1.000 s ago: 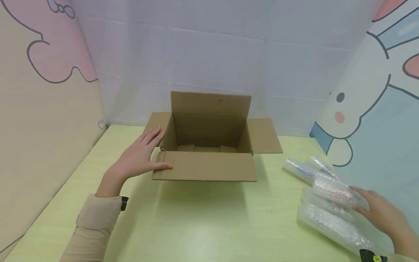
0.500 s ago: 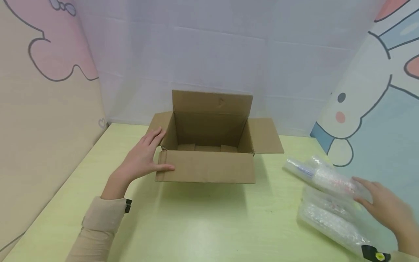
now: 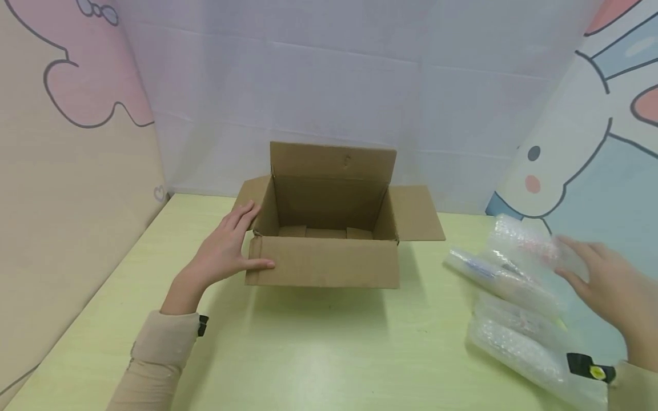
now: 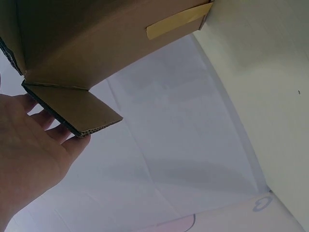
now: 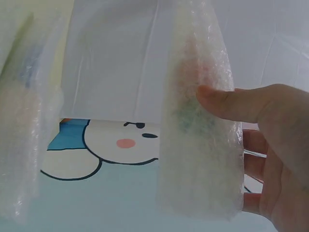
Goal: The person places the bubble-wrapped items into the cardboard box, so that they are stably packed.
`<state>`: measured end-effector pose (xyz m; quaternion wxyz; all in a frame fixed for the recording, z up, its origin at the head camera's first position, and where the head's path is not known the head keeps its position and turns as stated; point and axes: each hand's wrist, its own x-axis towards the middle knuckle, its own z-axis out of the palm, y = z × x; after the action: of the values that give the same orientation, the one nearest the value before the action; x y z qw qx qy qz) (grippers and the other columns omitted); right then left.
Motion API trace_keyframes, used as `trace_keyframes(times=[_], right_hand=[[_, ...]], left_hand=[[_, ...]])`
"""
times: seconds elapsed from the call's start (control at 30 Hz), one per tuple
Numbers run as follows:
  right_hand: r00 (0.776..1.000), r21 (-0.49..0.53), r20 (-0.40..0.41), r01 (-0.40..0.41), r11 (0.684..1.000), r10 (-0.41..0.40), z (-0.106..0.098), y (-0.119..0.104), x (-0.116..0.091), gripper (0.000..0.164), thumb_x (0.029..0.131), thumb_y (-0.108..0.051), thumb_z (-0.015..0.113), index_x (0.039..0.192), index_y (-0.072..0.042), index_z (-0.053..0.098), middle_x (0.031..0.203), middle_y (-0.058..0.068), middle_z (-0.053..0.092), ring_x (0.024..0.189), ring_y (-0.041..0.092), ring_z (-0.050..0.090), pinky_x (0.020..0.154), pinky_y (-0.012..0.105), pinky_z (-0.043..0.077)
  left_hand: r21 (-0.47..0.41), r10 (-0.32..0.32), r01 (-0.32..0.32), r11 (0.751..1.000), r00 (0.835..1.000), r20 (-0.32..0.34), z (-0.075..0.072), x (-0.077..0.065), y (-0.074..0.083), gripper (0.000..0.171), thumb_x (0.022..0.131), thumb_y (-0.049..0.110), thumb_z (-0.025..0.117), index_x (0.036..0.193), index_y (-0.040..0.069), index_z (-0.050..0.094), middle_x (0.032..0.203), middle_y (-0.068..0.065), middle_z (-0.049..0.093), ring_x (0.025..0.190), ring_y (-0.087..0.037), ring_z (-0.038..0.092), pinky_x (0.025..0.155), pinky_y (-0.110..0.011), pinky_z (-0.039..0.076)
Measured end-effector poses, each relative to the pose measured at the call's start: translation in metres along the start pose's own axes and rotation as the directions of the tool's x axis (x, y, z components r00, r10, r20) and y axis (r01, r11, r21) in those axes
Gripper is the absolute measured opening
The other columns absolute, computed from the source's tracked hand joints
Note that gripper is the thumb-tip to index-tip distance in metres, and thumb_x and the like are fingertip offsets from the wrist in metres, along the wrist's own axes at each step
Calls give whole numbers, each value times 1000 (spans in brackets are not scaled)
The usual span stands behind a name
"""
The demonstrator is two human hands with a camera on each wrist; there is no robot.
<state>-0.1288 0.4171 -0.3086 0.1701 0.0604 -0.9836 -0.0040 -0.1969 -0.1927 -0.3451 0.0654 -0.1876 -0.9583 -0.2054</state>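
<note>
At right over the table (image 3: 319,348): right hand (image 3: 609,285) grips a bubble-wrapped packet (image 5: 198,159), thumb across its face, beside more wrapped packets (image 3: 506,285).
Cardboard box (image 3: 329,208): mid-table, flaps spread.
Left hand (image 3: 221,251): fingers relaxed on the left flap (image 3: 253,190), thumb on the near flap (image 3: 334,264).

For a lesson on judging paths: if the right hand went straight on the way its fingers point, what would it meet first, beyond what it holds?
Probably the right flap of the box, though depth is unclear and the right hand might pass above.
</note>
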Motion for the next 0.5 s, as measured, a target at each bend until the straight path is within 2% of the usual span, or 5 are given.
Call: trace_keyframes(times=[0.17,0.23,0.4,0.5], right_hand=[[996,-3,-79,45,999,-46,-18,-19,17,64,83,-4,72,140,1,44,116,36,51,102,52,49,82,67,42],[995,-9,-85,57,998,-57,-25,-28,24,65,84,-7,72,141,-2,44,117,35,52,102,51,50,80,66,43],[993,-6,-51,102,995,-102,-40,-55,44,67,83,-13,75,142,-7,44,118,31,55,102,47,54,78,63,46],[987,8,-41,157,988,-157,-48,-72,58,64,83,-16,75,140,-9,47,124,28,56,98,43,58,67,55,49]], left_hand=[[-7,-7,7,1000,1000,7,0,0,-1,120,69,63,77,156,12,14,162,-11,17,147,-39,20,109,-61,33],[-8,-4,4,1000,1000,10,0,1,-1,120,69,62,77,157,12,13,162,-12,17,146,-40,20,108,-62,33],[-8,8,-8,1000,1000,14,0,2,-1,119,69,62,77,157,13,13,161,-12,17,146,-40,20,106,-63,35],[-12,5,-5,1000,1000,12,0,3,-1,119,69,63,77,157,13,15,161,-11,17,146,-39,20,105,-62,37]])
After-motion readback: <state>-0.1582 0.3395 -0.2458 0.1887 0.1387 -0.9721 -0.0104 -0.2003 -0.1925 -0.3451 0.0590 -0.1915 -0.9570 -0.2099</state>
